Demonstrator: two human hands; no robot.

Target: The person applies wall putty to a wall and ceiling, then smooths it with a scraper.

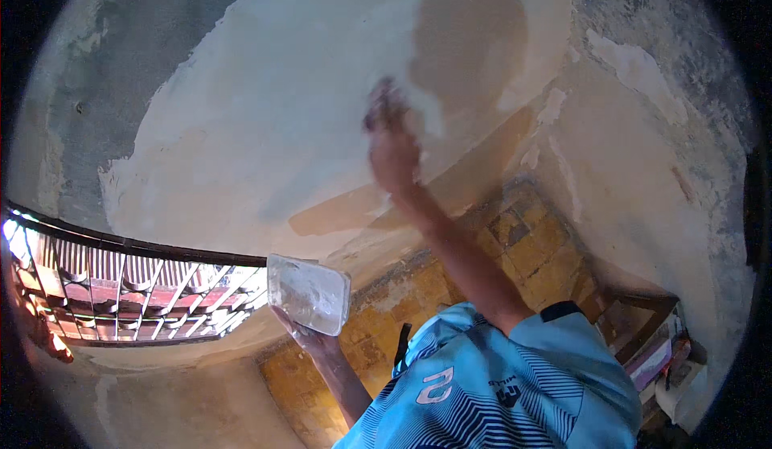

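Note:
My left hand [307,333] grips a clear plastic tub [312,294] by its lower edge. The tub is shallow and squarish with rounded corners, and whitish smears coat it. Ahead of me, my right hand [394,155] is raised against the plastered wall [265,103], with the arm stretched out. Motion smears its fingers, and the dark patch at their tips cannot be made out as fingers or a held thing. Around that hand the wall is pale and smooth; grey, rougher wall borders it at the upper left.
A window with a metal grille [137,288] is on the left, near the tub. Worn yellow tiles [402,296] cover the floor below. At the right, a wooden frame [643,320] stands beside piled items. The right-hand wall [643,151] has patchy, peeling plaster.

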